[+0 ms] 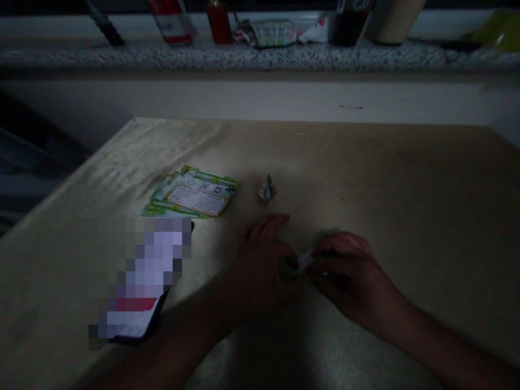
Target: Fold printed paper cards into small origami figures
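Observation:
Low over the table, a small piece of printed paper (pixel 305 261) shows between my two hands; its shape is mostly hidden by fingers. My left hand (pixel 266 265) grips it at thumb and index finger, with the other fingers stretched forward. From the right, my right hand (pixel 349 265) pinches the same paper, its fingers curled. Just beyond my left hand stands a small folded paper figure (pixel 268 190) with a pointed green top. Left of it lies a stack of green and white printed leaflets (pixel 201 192), slightly fanned.
A phone (pixel 150 287), its lit screen pixelated, lies on the table (pixel 426 189) left of my left forearm. Behind the table, a speckled stone sill (pixel 260 57) holds a red and white container (pixel 170 21), a red bottle (pixel 219 21), a crumpled wrapper (pixel 272 32) and other items. The light is dim.

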Available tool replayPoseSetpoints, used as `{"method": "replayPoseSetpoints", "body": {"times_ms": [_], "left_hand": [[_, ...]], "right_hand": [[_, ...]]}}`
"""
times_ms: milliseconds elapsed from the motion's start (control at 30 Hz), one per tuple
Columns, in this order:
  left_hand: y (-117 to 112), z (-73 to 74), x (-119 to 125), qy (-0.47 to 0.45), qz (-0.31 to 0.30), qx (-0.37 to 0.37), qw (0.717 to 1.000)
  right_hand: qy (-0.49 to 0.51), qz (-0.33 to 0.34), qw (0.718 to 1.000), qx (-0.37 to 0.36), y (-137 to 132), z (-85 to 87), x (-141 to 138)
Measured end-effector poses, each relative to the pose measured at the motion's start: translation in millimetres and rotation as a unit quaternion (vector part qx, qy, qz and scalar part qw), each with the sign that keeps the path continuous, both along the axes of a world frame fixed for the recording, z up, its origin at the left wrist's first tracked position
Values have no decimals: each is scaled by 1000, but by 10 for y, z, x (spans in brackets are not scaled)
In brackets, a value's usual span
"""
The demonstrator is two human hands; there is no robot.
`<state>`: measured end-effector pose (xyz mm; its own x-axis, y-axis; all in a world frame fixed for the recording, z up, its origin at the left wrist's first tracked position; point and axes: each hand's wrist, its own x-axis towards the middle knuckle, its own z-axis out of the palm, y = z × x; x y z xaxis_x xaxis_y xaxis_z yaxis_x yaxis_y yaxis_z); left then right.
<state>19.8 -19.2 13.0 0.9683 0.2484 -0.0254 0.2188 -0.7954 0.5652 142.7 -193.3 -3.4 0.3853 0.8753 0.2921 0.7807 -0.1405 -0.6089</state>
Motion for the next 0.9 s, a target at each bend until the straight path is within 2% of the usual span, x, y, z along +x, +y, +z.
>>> {"method": "replayPoseSetpoints", "body": {"times_ms": [200,567,900], "left_hand": [[-83,-42,38,-26,10,22,999],[43,16,25,11,-10,-9,1000],[18,24,-30,11,-4,-10,1000]], "right_hand": [[-2,2,1000,-11,3,9,8],[-7,12,1000,-11,2,30,22],[-82,-42,994,-63,-193,-2,371]]}}
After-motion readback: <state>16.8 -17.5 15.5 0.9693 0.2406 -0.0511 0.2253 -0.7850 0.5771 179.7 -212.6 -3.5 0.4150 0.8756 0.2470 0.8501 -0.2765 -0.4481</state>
